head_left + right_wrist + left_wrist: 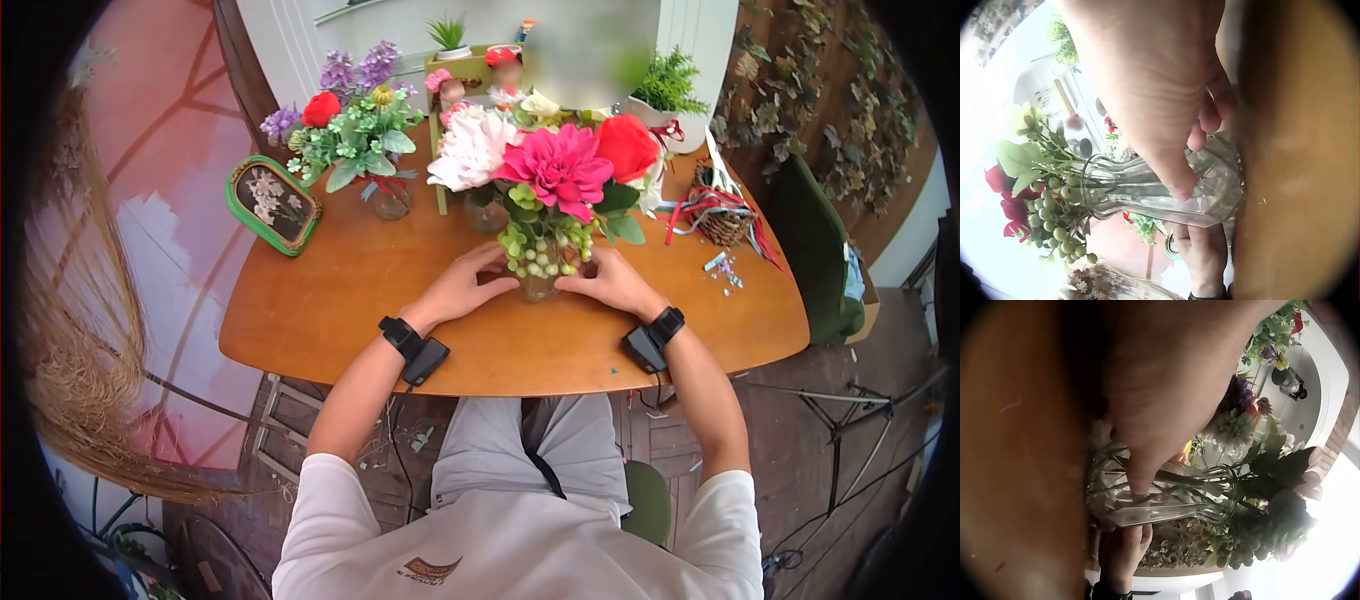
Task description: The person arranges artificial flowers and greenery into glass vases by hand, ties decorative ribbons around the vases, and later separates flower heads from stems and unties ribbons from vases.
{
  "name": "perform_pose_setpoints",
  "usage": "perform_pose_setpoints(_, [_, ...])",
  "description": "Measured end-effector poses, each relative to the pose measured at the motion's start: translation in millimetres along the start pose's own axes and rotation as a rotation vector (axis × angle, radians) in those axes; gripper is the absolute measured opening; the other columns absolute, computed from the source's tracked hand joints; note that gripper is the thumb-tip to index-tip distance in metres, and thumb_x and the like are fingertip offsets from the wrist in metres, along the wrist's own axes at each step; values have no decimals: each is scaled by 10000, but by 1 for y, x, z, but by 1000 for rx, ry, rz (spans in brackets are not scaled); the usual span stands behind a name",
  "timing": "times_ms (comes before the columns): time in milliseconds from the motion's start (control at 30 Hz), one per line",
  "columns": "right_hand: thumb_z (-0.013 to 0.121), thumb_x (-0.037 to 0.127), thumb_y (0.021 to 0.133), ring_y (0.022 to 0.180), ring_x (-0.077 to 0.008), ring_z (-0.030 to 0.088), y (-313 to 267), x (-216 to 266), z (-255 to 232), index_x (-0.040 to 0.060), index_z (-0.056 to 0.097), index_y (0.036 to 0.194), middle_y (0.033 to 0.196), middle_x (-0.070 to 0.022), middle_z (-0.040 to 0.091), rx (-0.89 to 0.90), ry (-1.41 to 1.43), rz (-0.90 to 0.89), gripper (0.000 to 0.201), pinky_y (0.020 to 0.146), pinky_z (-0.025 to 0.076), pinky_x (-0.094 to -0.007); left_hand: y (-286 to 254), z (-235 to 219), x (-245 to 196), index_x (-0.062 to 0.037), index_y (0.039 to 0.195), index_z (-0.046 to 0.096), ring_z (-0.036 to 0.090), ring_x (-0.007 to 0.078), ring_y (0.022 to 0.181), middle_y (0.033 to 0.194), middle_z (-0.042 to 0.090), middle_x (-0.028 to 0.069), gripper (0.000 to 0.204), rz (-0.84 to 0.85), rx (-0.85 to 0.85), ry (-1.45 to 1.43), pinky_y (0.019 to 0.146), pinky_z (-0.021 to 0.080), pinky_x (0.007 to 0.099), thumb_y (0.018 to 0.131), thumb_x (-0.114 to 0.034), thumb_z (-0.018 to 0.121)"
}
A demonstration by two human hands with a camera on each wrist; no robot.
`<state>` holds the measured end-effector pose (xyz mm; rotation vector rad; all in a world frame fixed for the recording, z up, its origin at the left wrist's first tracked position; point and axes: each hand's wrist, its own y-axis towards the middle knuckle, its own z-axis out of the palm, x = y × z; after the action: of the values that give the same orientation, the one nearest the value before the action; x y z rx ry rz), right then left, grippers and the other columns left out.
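Observation:
A clear glass vase (pixel 1147 190) stands upright on the wooden table in front of the person. It holds a bouquet with a magenta flower (pixel 558 170), a red rose (pixel 627 148), a white flower (pixel 474 150) and green berries (pixel 545 255). From the left side the left hand (pixel 465 288) holds the vase low, thumb on the near face of the glass. Opposite it, the right hand (pixel 617 283) grips the same vase, its thumb (pixel 1175 175) against the glass and fingers curled behind. Stems show through the glass in both wrist views.
Behind it at left stands a vase (pixel 392 205) of purple and red flowers, beside a green-framed picture (pixel 235 205). A wicker basket (pixel 722 215) with ribbons and small scraps (pixel 725 270) lie at right. A green chair (pixel 822 250) borders the table (pixel 330 330).

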<state>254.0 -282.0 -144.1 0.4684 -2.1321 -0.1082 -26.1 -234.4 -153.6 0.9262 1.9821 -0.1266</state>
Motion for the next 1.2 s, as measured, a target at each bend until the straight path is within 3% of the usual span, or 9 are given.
perform_pose_setpoints(33, [816, 304, 851, 629, -91, 506, 0, -1, -1, 19, 584, 847, 685, -2, 567, 0, 6, -12, 368, 602, 440, -289, 0, 0, 0, -9, 1420, 509, 625, 239, 1152, 1401, 540, 139, 563, -1, 9, -7, 1008, 509, 349, 935, -203, 719])
perform_pose_setpoints(67, [844, 363, 823, 695, -101, 552, 2, -2, -4, -10, 633, 971, 778, -16, 611, 64, 20, 60, 453, 628, 468, -291, 0, -1, 0, -7, 1417, 512, 624, 239, 1155, 1412, 535, 142, 552, 3, 3, -11, 1006, 511, 351, 937, -192, 712])
perform_pose_setpoints(233, [851, 337, 816, 669, -95, 543, 1, -3, -4, 8, 622, 892, 731, -5, 588, 87, 7, 51, 408, 621, 466, -293, 0, 0, 1, -11, 1412, 520, 626, 244, 1156, 1441, 520, 145, 527, 17, -10, -4, 998, 520, 357, 941, -169, 696])
perform_pose_setpoints(367, [810, 344, 842, 641, -124, 560, 1, -5, -3, 1, 610, 915, 700, -33, 612, 54, -62, 30, 403, 622, 465, -315, 1, 5, 18, 13, 1256, 621, 642, 215, 1074, 1257, 623, 125, 391, -12, -21, -114, 927, 530, 346, 939, -193, 718])
perform_pose_setpoints(400, [817, 343, 841, 626, -112, 536, 1, -4, -4, 16, 595, 868, 690, -18, 592, 67, -37, 8, 395, 602, 451, -308, 3, 4, 33, 2, 1309, 600, 601, 113, 1057, 1197, 669, 42, 394, -45, 15, -21, 902, 514, 290, 964, -158, 699])
perform_pose_setpoints(733, [808, 353, 854, 603, -127, 516, 0, -11, -1, 34, 548, 803, 659, -17, 579, 70, 14, -54, 415, 576, 419, -316, -4, 6, 13, 4, 1315, 586, 572, 130, 1125, 1230, 650, 49, 426, -185, -62, -44, 989, 459, 306, 945, -157, 721])
perform_pose_setpoints(967, [793, 368, 863, 599, -139, 523, 1, -14, 1, 30, 543, 811, 657, -23, 579, 72, 22, -71, 424, 577, 421, -322, -3, 5, 14, 16, 1343, 556, 579, 131, 1125, 1262, 642, 51, 454, -202, 7, -74, 998, 453, 301, 948, -145, 711])
perform_pose_setpoints(1100, [793, 360, 862, 596, -150, 528, 0, -13, 0, 32, 547, 815, 655, -27, 583, 85, 21, -69, 413, 579, 430, -328, -3, 11, 13, 16, 1314, 578, 586, 128, 1120, 1228, 667, 51, 438, -179, -83, -167, 994, 457, 299, 935, -148, 725])
perform_pose_setpoints(1200, [799, 357, 856, 597, -134, 527, 2, -9, -1, 32, 560, 826, 652, -27, 574, 112, 31, -48, 404, 573, 437, -327, -5, 5, 13, 11, 1319, 581, 605, 131, 1085, 1195, 686, 54, 479, -220, -98, 17, 972, 475, 306, 922, -196, 750])
